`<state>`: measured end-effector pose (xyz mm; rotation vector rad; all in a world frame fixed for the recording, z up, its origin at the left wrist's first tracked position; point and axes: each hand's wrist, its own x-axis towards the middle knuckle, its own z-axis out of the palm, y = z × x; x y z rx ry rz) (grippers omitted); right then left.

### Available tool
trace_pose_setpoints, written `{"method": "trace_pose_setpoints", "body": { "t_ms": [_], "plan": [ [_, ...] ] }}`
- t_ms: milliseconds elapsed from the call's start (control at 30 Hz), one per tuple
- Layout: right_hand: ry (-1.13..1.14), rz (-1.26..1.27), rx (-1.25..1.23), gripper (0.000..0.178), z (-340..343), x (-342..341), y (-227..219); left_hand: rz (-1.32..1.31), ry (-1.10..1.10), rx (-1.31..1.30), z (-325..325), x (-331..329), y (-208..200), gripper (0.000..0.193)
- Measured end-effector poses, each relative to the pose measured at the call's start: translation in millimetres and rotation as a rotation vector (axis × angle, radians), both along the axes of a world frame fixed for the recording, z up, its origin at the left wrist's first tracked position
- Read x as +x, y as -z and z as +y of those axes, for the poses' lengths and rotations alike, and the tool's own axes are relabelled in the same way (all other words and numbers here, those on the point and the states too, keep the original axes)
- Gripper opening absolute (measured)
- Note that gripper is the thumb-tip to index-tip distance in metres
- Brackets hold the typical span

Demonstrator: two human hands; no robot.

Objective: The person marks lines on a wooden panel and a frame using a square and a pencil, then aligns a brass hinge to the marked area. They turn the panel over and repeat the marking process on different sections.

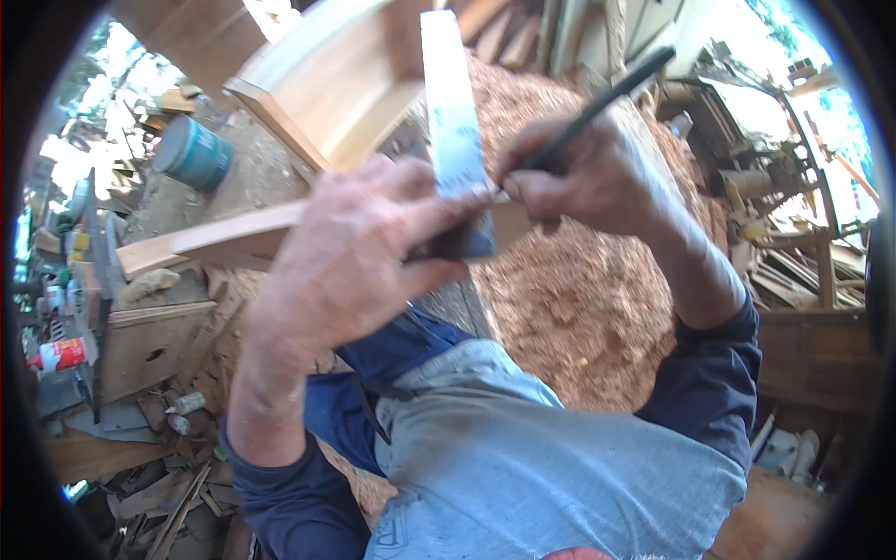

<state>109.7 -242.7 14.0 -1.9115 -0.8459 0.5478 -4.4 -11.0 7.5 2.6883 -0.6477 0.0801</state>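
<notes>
My left hand (341, 247) is closed around the dark stock of a try square (451, 84), pressing it to a narrow wooden board (247, 229). The square's pale metal blade points away from me, and one finger lies across its lower end. In my right hand (602, 177) is a long dark pencil (607, 98), tilted up to the right. Its lower tip meets the board beside the blade's right edge, close to my left fingertip. My fingers cover part of the board and the stock.
Just beyond the board stands a pale wooden frame or box (345, 103). Wood shavings (579, 308) cover the floor ahead and right. A blue-green bucket (193, 154) sits at left, above a red-and-white bottle (61, 355) and scrap wood (173, 504). Machinery (761, 187) stands at right.
</notes>
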Motion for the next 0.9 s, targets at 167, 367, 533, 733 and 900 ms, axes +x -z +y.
{"method": "trace_pose_setpoints", "body": {
  "t_ms": [167,367,533,733,900],
  "plan": [
    [0.045,0.105,-0.082,0.012,5.5,-8.1,-19.9,0.008,0.035,0.060,0.7,-1.9,-9.9,0.061],
    [0.027,0.024,-0.083,0.011,6.7,-20.4,-30.1,-0.069,0.054,0.073,2.8,-9.5,-10.5,0.063],
    [-0.005,-0.003,-0.091,0.011,2.0,-25.3,-26.2,-0.059,0.082,0.063,2.5,-13.8,-8.7,0.064],
    [0.078,0.065,-0.087,0.011,3.6,-28.5,-25.0,-0.080,0.094,0.051,1.1,-14.2,-4.4,0.064],
    [0.074,-0.095,0.023,0.010,1.0,-26.0,-1.9,-0.095,0.091,0.006,0.7,-13.8,-5.7,0.062]
  ]
}}
